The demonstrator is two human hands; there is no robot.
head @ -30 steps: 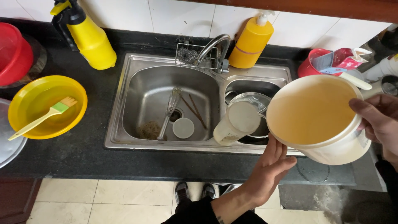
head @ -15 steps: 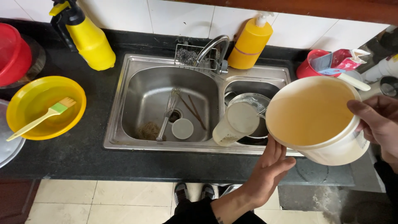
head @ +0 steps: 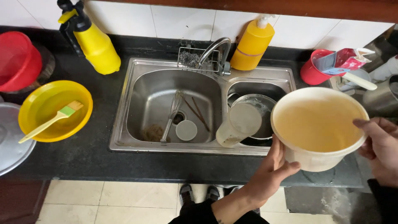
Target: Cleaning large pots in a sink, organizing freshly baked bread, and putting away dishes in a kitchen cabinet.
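Both hands held a cream bucket (head: 319, 128) of tan liquid at 3 o'clock of the sink (head: 199, 105): left hand (head: 269, 172) cupped beneath for support, right hand (head: 379, 145) gripped the rim, keeping it level above the dark surface (head: 83, 157).

both hands (head: 269, 176) (head: 379, 147) hold cream bucket (head: 318, 126) beside steel sink (head: 166, 103).

Two yellow bottles (head: 96, 45) (head: 252, 43), one whisk (head: 171, 116), two chopsticks (head: 197, 113), one cream bucket (head: 318, 128), one yellow bowl (head: 54, 110)
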